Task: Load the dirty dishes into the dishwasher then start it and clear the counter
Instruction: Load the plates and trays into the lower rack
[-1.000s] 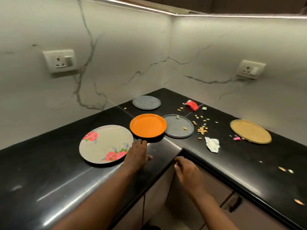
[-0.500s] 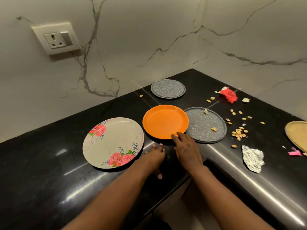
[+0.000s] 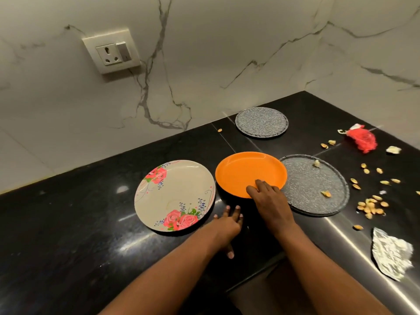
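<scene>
Plates, four, all on black desk [image 3: 68, 235]; none loaded, dishwasher unseen. Right hand [image 3: 270, 198] grasping near rim of orange plate [image 3: 247, 171]. Left hand [image 3: 227, 226] released, flat on desk. Shells [image 3: 372, 206], foil [image 3: 391, 253] uncleared, right.

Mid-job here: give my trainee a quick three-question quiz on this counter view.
1. True or false: the right hand has fingers on the orange plate.
2. How many speckled grey plates are on the counter?
3. What lies on the bigger grey plate: A) a spoon, B) shell bits, C) foil?

Key: 1 true. 2 two; the smaller grey plate sits nearer the wall. 3 B.
</scene>
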`<action>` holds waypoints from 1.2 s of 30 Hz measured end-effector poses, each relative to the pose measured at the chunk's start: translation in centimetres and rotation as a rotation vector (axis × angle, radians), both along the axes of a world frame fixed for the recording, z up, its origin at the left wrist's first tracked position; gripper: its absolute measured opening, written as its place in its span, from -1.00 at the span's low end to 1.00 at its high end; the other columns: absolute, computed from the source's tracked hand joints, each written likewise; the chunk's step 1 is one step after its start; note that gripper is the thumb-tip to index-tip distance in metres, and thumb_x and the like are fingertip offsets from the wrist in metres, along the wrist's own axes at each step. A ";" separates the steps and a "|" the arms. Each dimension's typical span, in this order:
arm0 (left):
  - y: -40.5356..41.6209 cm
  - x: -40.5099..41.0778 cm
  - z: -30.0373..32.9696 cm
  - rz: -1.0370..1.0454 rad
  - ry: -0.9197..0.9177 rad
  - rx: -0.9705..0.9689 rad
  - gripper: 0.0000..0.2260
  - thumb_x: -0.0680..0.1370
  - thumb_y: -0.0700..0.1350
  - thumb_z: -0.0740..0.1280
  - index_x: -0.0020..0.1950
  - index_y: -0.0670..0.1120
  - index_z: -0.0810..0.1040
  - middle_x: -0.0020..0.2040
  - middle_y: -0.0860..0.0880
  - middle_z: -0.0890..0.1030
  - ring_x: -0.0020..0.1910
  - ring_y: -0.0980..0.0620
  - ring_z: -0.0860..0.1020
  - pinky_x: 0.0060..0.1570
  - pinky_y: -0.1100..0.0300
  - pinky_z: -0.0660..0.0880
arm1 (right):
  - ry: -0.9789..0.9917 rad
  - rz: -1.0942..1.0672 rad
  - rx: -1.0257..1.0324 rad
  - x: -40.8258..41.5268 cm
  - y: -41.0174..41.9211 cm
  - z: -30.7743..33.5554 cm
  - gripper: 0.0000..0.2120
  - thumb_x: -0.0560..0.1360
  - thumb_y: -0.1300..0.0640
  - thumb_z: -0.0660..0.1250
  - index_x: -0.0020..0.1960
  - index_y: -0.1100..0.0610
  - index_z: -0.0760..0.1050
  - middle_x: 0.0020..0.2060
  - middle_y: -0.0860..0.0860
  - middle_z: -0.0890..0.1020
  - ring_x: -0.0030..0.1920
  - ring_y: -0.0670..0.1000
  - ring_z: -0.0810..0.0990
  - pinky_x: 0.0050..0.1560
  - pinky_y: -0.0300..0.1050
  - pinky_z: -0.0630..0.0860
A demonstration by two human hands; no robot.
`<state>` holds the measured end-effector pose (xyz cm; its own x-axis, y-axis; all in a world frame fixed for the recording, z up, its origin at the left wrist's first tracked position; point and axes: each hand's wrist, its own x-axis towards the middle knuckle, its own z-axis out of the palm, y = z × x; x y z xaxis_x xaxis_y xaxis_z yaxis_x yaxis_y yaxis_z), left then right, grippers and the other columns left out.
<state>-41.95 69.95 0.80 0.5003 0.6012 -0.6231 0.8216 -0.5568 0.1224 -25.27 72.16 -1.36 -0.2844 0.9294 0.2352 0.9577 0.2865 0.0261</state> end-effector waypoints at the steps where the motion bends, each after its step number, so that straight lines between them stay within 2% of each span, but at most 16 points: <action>1: 0.0 0.1 0.0 -0.008 0.003 0.002 0.04 0.40 -0.15 0.52 0.55 -0.25 -0.22 0.54 -0.22 -0.32 0.50 -0.29 -0.29 0.44 -0.33 -0.02 | 0.029 0.005 0.023 0.2 -0.4 0.2 -0.71 0.36 0.23 0.49 0.01 0.12 0.48 0.01 0.26 0.62 -0.01 0.26 0.64 -0.15 0.08 0.56; 6: 0.0 0.0 -0.1 -0.077 0.049 0.049 0.02 0.43 -0.05 0.51 0.56 -0.24 -0.20 0.54 -0.25 -0.31 0.51 -0.32 -0.22 0.44 -0.27 0.12 | 0.269 -0.058 0.191 -0.2 -4.6 2.5 -0.89 0.48 0.23 0.17 -0.02 0.08 0.37 -0.12 0.09 0.58 -0.16 0.18 0.59 -0.25 -0.02 0.42; 10: -0.2 -0.6 0.6 -0.066 0.001 0.093 -0.03 0.47 0.06 0.45 0.58 -0.20 -0.17 0.57 -0.20 -0.21 0.55 -0.23 -0.12 0.48 -0.09 0.07 | 0.553 -0.094 0.340 -1.7 -9.9 3.8 -0.76 0.45 0.39 0.26 -0.03 0.08 0.38 -0.20 0.03 0.52 -0.23 0.16 0.52 -0.25 0.02 0.40; 12: -0.9 -0.7 1.1 -0.032 -0.022 0.083 -0.14 0.53 0.05 0.38 0.58 -0.19 -0.12 0.57 -0.18 -0.10 0.55 -0.20 -0.04 0.50 -0.04 0.02 | 0.572 -0.155 0.418 -3.1 -13.8 3.5 -0.84 0.49 0.38 0.29 -0.01 0.16 0.47 -0.18 0.07 0.57 -0.21 0.15 0.55 -0.20 0.04 0.45; 13: -0.9 -0.9 1.2 -0.051 -0.013 0.133 -0.18 0.51 0.06 0.40 0.57 -0.19 -0.01 0.56 -0.19 0.03 0.54 -0.20 0.06 0.48 -0.04 0.10 | 0.559 -0.193 0.455 -3.8 -15.6 3.2 -0.87 0.50 0.36 0.31 0.01 0.20 0.49 -0.18 0.11 0.59 -0.20 0.13 0.54 -0.17 0.02 0.44; 15: -1.9 -1.5 0.9 -0.133 -0.087 0.306 -0.39 0.45 0.06 0.43 0.43 -0.08 0.32 0.42 -0.18 0.35 0.40 -0.22 0.33 0.31 -0.04 0.36 | 0.579 -0.291 0.516 -6.1 -20.1 2.2 -0.80 0.51 0.37 0.33 0.08 0.17 0.46 -0.16 0.16 0.60 -0.18 0.09 0.49 -0.12 -0.06 0.39; 17: -4.2 -1.8 0.3 -0.208 -0.243 0.458 -0.63 0.52 0.04 0.26 0.28 -0.05 0.47 0.23 -0.18 0.53 0.23 -0.23 0.47 0.14 -0.01 0.45 | 0.619 -0.399 0.567 -8.6 -25.2 1.3 -0.71 0.50 0.38 0.35 0.16 0.15 0.43 -0.11 0.17 0.62 -0.13 0.05 0.46 -0.05 -0.16 0.36; 18: -5.3 -1.9 -0.2 -0.252 -0.329 0.501 -0.65 0.52 0.05 0.17 0.19 -0.08 0.54 0.12 -0.18 0.59 0.14 -0.23 0.52 0.05 -0.01 0.47 | 0.595 -0.445 0.580 -9.7 -27.4 0.8 -0.72 0.51 0.35 0.34 0.17 0.17 0.43 -0.09 0.17 0.63 -0.12 0.05 0.46 -0.06 -0.16 0.37; 20: -8.7 -2.5 -1.3 -0.354 -0.473 0.563 -0.70 0.49 0.04 0.19 -0.06 -0.12 0.62 -0.13 -0.19 0.62 -0.10 -0.24 0.58 -0.18 0.01 0.49 | 0.538 -0.551 0.550 -12.1 -32.5 -0.3 -0.79 0.54 0.28 0.26 0.17 0.18 0.42 -0.07 0.16 0.62 -0.11 0.07 0.49 -0.09 -0.09 0.41; 22: -12.5 -3.2 -2.7 -0.439 -0.533 0.657 -0.92 0.42 -0.18 0.43 -0.16 -0.16 0.58 -0.21 -0.22 0.53 -0.22 -0.26 0.53 -0.33 0.01 0.45 | 0.567 -0.655 0.504 -13.9 -37.7 -1.6 -0.81 0.57 0.23 0.21 0.18 0.16 0.40 -0.03 0.14 0.61 -0.07 0.10 0.54 -0.06 -0.03 0.48; 24: -16.4 -3.8 -4.6 -0.462 -0.497 0.690 -0.83 0.33 -0.36 0.45 -0.16 -0.21 0.54 -0.14 -0.24 0.47 -0.15 -0.28 0.49 -0.27 -0.04 0.47 | 0.584 -0.803 0.464 -15.4 -42.9 -3.6 -0.81 0.59 0.18 0.19 0.20 0.13 0.38 0.01 0.13 0.61 -0.03 0.11 0.56 -0.04 -0.01 0.51; 25: -18.0 -4.1 -5.5 -0.464 -0.470 0.701 -0.82 0.34 -0.40 0.42 -0.12 -0.23 0.53 -0.06 -0.27 0.48 -0.06 -0.31 0.48 -0.17 -0.08 0.50 | 0.589 -0.869 0.439 -16.1 -45.2 -4.5 -0.81 0.59 0.17 0.18 0.20 0.12 0.38 0.01 0.12 0.61 -0.04 0.11 0.56 -0.06 -0.01 0.52; 29: -26.0 -3.7 -10.0 -0.656 -0.433 0.627 -0.66 0.42 -0.39 0.35 0.19 -0.27 0.52 0.33 -0.35 0.41 0.32 -0.38 0.37 0.27 -0.19 0.40 | 0.650 -1.109 0.374 -19.0 -55.1 -7.4 -0.86 0.58 0.15 0.13 0.13 0.09 0.35 -0.09 0.10 0.57 -0.14 0.13 0.53 -0.19 -0.01 0.50; 31: -30.3 -3.3 -12.0 -0.729 -0.394 0.524 -0.57 0.39 -0.35 0.43 0.25 -0.23 0.50 0.35 -0.30 0.39 0.34 -0.33 0.36 0.30 -0.14 0.40 | 0.691 -1.225 0.318 -20.6 -59.5 -9.1 -0.86 0.57 0.13 0.12 0.12 0.07 0.34 -0.11 0.12 0.59 -0.18 0.17 0.55 -0.22 -0.03 0.46; 33: -35.1 -2.8 -13.6 -0.798 -0.350 0.442 -0.53 0.34 -0.31 0.49 0.23 -0.21 0.51 0.30 -0.26 0.43 0.27 -0.28 0.41 0.21 -0.09 0.46 | 0.717 -1.340 0.257 -22.1 -63.7 -11.1 -0.85 0.55 0.10 0.10 0.11 0.06 0.32 -0.13 0.14 0.60 -0.19 0.19 0.56 -0.25 -0.04 0.45; 36: -42.0 -2.1 -16.3 -0.880 -0.282 0.325 -0.61 0.48 -0.21 0.39 0.29 -0.16 0.43 0.31 -0.19 0.41 0.26 -0.21 0.39 0.20 -0.02 0.44 | 0.783 -1.520 0.237 -24.1 -69.3 -13.1 -0.86 0.55 0.19 0.21 0.05 0.02 0.29 -0.19 0.11 0.58 -0.23 0.16 0.55 -0.28 -0.12 0.38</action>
<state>-44.02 27.98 -15.45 0.9574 0.0628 -0.2818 0.0604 -0.9980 -0.0170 -49.32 2.91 -14.51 0.9857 0.1639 0.0386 0.1507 -0.7561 -0.6369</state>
